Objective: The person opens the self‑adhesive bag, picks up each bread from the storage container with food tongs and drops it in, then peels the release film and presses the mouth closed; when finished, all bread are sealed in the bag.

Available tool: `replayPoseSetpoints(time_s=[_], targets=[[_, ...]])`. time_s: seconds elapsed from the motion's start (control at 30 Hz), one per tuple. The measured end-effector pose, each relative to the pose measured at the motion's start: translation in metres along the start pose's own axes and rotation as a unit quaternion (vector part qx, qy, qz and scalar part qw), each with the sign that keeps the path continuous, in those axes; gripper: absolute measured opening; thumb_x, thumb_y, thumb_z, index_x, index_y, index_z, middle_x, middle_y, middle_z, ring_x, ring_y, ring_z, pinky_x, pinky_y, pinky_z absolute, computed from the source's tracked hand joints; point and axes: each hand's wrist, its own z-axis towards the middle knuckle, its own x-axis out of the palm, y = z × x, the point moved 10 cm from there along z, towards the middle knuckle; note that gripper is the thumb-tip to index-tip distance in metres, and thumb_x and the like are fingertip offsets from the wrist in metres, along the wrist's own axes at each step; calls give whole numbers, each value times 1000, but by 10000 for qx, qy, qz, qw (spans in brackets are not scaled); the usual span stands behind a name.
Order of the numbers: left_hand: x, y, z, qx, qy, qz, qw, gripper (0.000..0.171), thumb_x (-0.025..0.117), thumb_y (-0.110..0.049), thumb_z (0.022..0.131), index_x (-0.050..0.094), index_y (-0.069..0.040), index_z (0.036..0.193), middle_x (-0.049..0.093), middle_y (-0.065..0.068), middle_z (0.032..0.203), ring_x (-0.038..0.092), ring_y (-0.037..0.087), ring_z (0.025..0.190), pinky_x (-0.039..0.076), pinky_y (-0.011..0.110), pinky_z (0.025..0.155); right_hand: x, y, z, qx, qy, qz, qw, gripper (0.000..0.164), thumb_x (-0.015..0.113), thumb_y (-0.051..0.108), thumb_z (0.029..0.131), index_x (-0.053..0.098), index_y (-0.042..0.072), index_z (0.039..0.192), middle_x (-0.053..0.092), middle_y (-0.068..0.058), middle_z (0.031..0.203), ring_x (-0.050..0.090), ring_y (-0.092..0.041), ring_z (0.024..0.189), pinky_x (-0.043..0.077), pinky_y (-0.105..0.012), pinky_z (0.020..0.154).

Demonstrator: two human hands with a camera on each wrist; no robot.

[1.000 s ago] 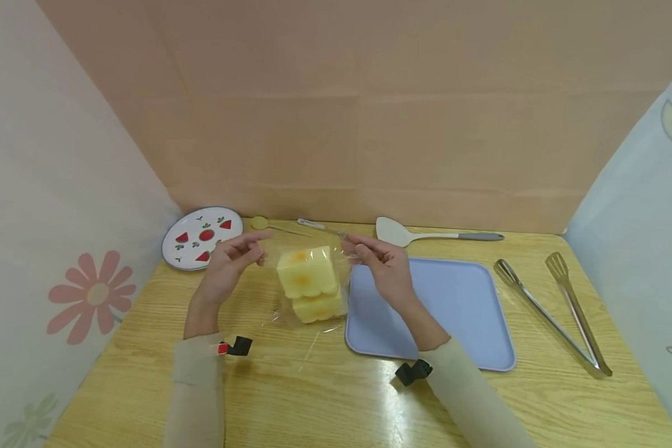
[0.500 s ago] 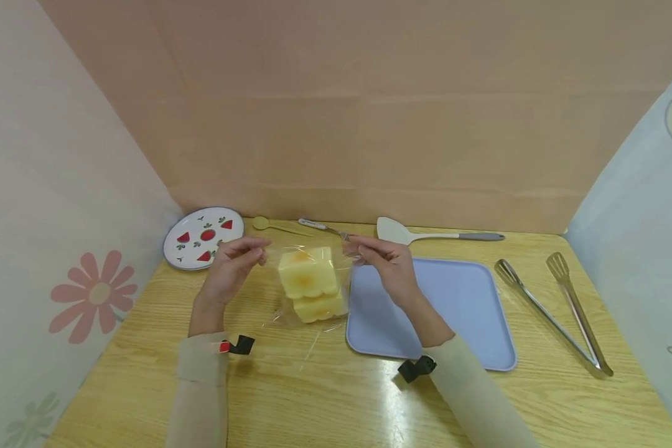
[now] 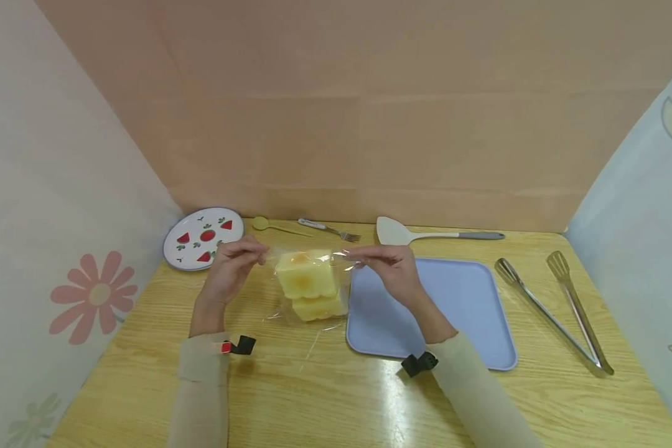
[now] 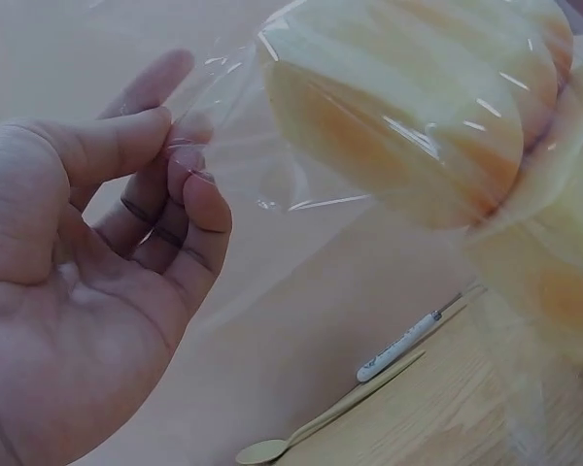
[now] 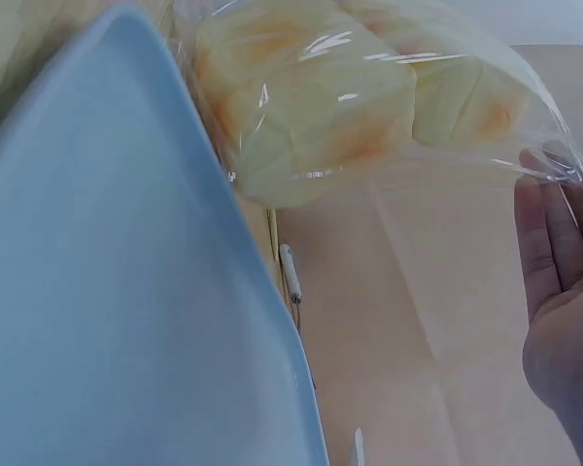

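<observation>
A clear plastic bag (image 3: 341, 264) hangs between my two hands with yellow, brown-tinged bread pieces (image 3: 307, 274) inside, one above the other. My left hand (image 3: 229, 267) pinches the bag's upper left corner between thumb and fingers. In the left wrist view the film (image 4: 243, 146) stretches from those fingertips toward the bread (image 4: 398, 116). Its upper right corner is pinched by my right hand (image 3: 391, 267), whose thumb lies below the straight index finger. The right wrist view shows the bag drawn to a point at the right fingertips (image 5: 554, 165).
A blue tray (image 3: 453, 305) lies right of the bag, partly under my right forearm. Metal tongs (image 3: 579, 317) rest at the far right. Along the back are a watermelon-patterned plate (image 3: 193, 242), a yellow spoon (image 3: 261, 223), a fork (image 3: 327, 229) and a white spatula (image 3: 393, 231).
My right hand has dropped slightly, uncovering the fork's tines behind it. The left hand has lowered a little too, and the bag's top edge is drawn straighter.
</observation>
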Motion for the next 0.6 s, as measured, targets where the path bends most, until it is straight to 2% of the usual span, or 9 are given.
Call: replayPoseSetpoints(time_s=[0.17,0.3,0.4,0.5,0.6], targets=[[-3,-1,0,-23,-125,562,9983,36,48,11,101,80,-6,101,69,3,93,61,16,85,53,23,81,0,0,0,-26,86,-183,9998,13,57,-14,96,70,-18,97,76,-10,113,72,-25,110,61,-39,78],[-6,0,1,-75,-239,1001,9947,31,50,9,102,79,-2,100,68,2,92,59,16,86,52,24,82,-2,-1,0,-10,44,-131,9999,13,57,-16,95,70,-16,96,77,-10,111,73,-23,107,61,-37,80],[-6,-2,2,18,-324,1627,9861,25,51,8,102,76,5,100,69,2,92,59,17,85,53,24,81,-3,1,-1,-98,-18,-148,9998,13,58,-17,94,71,-15,95,78,-11,106,74,-21,103,61,-34,82],[-4,-4,3,102,-349,2179,9753,21,52,6,102,73,10,103,71,-1,97,61,17,86,54,25,81,-3,2,-1,-258,-63,-168,9995,14,56,-17,95,71,-16,93,76,-21,102,74,-24,105,62,-34,83],[-1,-5,3,88,-292,2042,9785,26,47,0,106,69,14,105,73,1,103,62,21,90,54,28,86,-4,3,-2,-442,-218,-305,9983,20,52,-15,96,71,-15,90,73,-30,98,73,-28,107,62,-35,82]])
